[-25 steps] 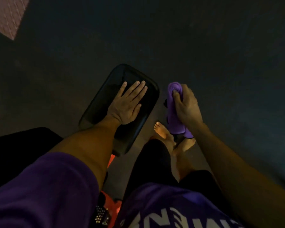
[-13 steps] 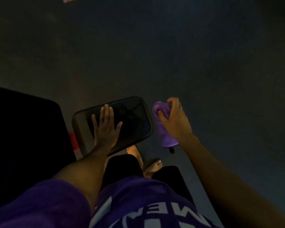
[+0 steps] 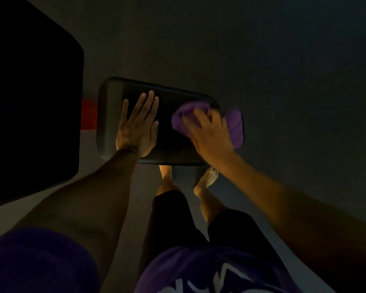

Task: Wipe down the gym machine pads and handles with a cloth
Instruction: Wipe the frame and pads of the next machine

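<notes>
Purple cloth (image 3: 234, 125) bunched under right hand (image 3: 209, 134) on pad (image 3: 110, 115).

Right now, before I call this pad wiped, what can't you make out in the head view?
- Pad surface under the left hand and under the cloth: covered.
- Right hand fingers: motion-blurred, so its hold on the cloth is unclear.
- Pad's mount: hidden beneath it.
- Dirt or streaks: too dark.
- Big black pad: cut off by the left edge.
</notes>
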Action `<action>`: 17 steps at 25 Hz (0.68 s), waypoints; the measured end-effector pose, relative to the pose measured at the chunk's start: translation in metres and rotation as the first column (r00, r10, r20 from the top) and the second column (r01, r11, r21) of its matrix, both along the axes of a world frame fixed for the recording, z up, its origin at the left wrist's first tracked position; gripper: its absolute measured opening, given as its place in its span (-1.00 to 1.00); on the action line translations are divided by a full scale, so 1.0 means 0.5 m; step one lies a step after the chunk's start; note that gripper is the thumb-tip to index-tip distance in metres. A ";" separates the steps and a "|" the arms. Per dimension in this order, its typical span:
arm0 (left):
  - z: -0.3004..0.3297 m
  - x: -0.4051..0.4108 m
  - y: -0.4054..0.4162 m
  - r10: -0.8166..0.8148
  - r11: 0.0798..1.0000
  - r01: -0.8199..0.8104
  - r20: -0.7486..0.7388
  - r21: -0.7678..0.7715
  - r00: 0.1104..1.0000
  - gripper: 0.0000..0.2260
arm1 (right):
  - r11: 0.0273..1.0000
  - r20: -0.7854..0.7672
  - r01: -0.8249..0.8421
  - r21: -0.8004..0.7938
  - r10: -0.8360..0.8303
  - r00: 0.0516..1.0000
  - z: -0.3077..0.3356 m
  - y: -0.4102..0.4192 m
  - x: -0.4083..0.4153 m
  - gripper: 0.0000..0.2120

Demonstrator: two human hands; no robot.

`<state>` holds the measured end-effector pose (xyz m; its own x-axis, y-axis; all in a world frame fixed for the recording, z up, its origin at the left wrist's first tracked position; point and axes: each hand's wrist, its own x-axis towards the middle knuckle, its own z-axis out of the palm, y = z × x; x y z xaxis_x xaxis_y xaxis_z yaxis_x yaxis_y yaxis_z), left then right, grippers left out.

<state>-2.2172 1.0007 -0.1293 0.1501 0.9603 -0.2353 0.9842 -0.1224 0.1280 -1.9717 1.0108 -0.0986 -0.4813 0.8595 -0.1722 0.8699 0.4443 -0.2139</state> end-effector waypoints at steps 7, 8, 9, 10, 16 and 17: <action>0.004 -0.002 -0.005 0.001 1.000 -0.001 -0.031 0.008 1.000 -0.43 | 0.960 0.018 -0.271 -0.067 0.273 0.962 0.013 0.046 0.031 -0.40; 0.006 -0.002 -0.004 0.006 1.000 -0.006 -0.030 0.004 1.000 -0.43 | 0.986 0.054 -0.165 -0.023 0.166 0.985 0.012 0.107 0.011 -0.47; 0.009 -0.001 -0.001 0.008 1.000 -0.008 -0.024 0.007 1.000 -0.43 | 0.999 0.076 -0.052 -0.013 0.053 0.996 0.014 0.152 -0.003 -0.53; 0.013 0.002 0.000 0.007 1.000 -0.006 -0.015 0.010 1.000 -0.42 | 0.999 0.081 0.022 -0.026 -0.020 0.996 0.017 0.162 -0.008 -0.56; 0.015 -0.001 -0.005 0.005 1.000 -0.004 -0.019 0.027 1.000 -0.43 | 0.915 -0.048 -0.365 -0.172 0.363 0.931 0.044 -0.104 0.058 -0.32; 0.013 0.001 -0.008 0.002 1.000 -0.001 -0.044 0.023 0.999 -0.44 | 0.887 -0.039 -0.418 -0.197 0.419 0.907 0.045 -0.084 0.059 -0.30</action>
<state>-2.2169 0.9966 -0.1226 0.1383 0.9657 -0.2199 0.9890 -0.1231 0.0817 -1.9420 0.9686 -0.0761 -0.7875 0.5269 -0.3197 0.6139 0.7168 -0.3307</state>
